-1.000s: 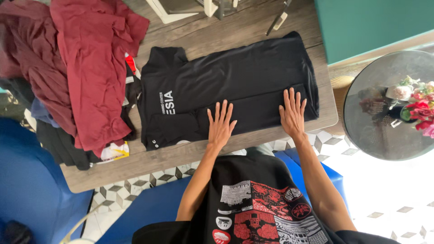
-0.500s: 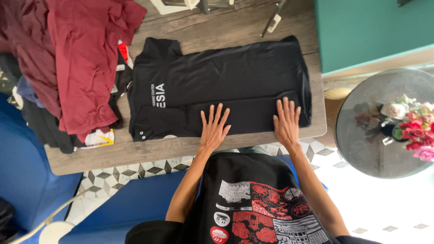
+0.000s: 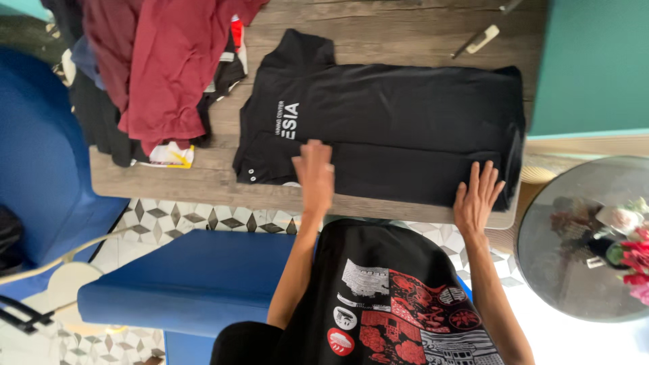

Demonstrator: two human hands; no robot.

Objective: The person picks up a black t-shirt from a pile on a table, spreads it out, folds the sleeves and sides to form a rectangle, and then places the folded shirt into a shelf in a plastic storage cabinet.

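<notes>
A black polo shirt (image 3: 399, 122) with white lettering lies flat and partly folded on a wooden table (image 3: 203, 179). My left hand (image 3: 314, 177) rests palm down on the shirt's near edge, close to the collar end, fingers together. At the shirt's hem end, near the table's front right corner, my right hand (image 3: 476, 198) lies flat with fingers spread. Neither hand grips the cloth.
A heap of maroon and dark clothes (image 3: 155, 64) covers the table's left end. A blue seat (image 3: 189, 277) stands below the table. A round glass table (image 3: 581, 236) with flowers (image 3: 632, 250) sits at the right. A slim tool (image 3: 480, 39) lies at the table's far edge.
My left hand slid left along the shirt toward the collar and its fingers came together. My right hand moved right toward the hem. The view shifted and tilted.
</notes>
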